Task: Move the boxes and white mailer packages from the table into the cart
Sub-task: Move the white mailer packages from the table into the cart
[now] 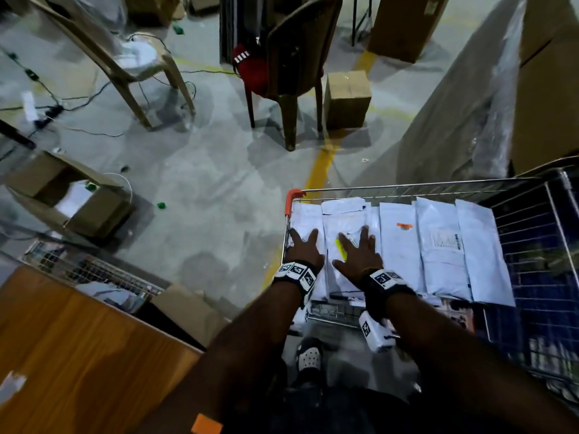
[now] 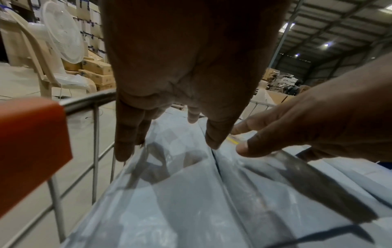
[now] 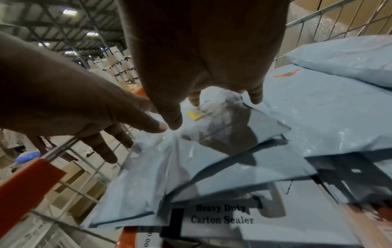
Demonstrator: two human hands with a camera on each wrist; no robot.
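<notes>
Left hand (image 1: 305,250): fingers spread, palm down over the outermost white mailer (image 1: 308,220), beside the cart's orange corner cap (image 1: 293,198). Right hand (image 1: 358,256): fingers spread, flat over the neighbouring mailer with yellow tag (image 1: 340,247). Wire cart (image 1: 407,184): mailers side by side beyond the fingertips. "Heavy Duty Carton Sealer" box (image 3: 244,223): beneath the mailers, below the right wrist. Wooden table (image 1: 78,355): left of the left arm.
</notes>
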